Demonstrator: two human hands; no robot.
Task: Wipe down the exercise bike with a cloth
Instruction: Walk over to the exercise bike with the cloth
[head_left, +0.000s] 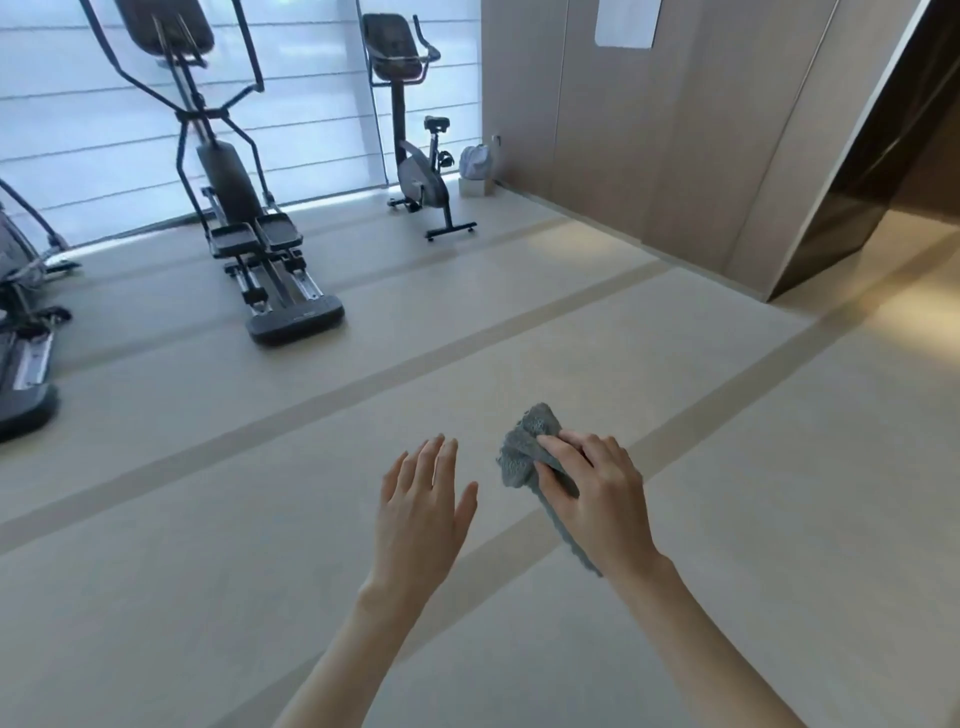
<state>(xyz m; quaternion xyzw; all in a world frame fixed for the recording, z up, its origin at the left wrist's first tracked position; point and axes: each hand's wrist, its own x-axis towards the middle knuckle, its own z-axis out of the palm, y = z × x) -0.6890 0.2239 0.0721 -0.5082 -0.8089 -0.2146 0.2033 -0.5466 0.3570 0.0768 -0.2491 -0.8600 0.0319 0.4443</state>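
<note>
The exercise bike (415, 176) stands far off at the back, by the window, with a black seat, a grey flywheel housing and a dark console on top. A crumpled grey cloth (524, 452) is gripped in my right hand (597, 493), low in the view over the floor. My left hand (423, 499) hovers beside it, palm down, fingers apart, holding nothing. Both hands are several steps away from the bike.
A black elliptical trainer (244, 208) stands left of the bike, and part of another machine (21, 353) shows at the left edge. A pale bag on a small box (475, 169) sits right of the bike. A wood-panelled wall (675, 130) runs along the right. Beige floor (467, 338) lies between.
</note>
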